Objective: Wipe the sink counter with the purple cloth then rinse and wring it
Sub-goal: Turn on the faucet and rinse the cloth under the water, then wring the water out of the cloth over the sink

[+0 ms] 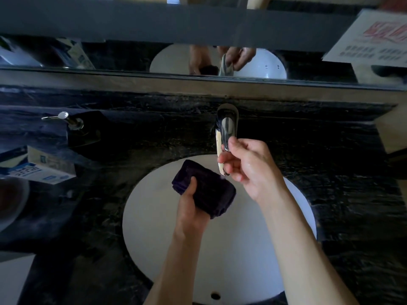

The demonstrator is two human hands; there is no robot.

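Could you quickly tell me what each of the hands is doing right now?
Left hand: closed on the purple cloth over the sink.
Right hand: fingers gripping the faucet handle.
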